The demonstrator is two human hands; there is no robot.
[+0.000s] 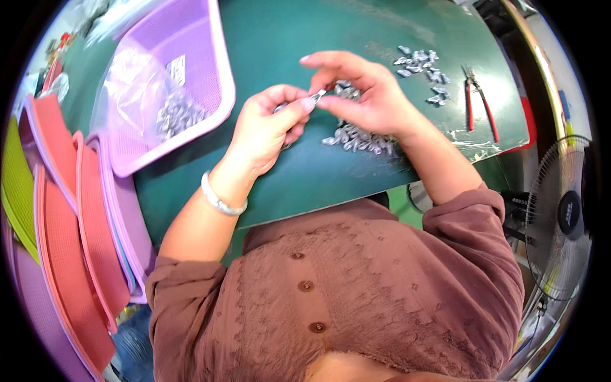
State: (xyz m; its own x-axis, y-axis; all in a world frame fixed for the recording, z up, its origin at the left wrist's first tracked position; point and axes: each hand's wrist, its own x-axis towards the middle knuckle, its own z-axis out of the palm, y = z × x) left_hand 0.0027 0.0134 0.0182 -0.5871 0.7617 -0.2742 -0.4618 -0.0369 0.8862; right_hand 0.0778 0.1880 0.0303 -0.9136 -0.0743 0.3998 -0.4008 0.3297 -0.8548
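Note:
My left hand [270, 124] is closed, its thumb and forefinger pinching a small silver metal piece [317, 96] shaped like a little clasp. From the other side, my right hand [372, 92] meets the piece with its thumb and a bent finger, while its forefinger is raised. More silver may lie in my left palm, but the curled fingers mostly hide it. Beneath and beside my right hand spreads a pile of similar silver pieces [363, 139], partly covered by that hand. A smaller scatter of them [417, 62] lies farther off to the right.
Red-handled pliers [471, 105] lie on the green table [273, 38] at right. A purple basket [224, 70] at left holds a clear plastic bag [130, 86] of silver pieces. Stacked coloured baskets [95, 235] crowd the left side; a fan [560, 216] stands at right.

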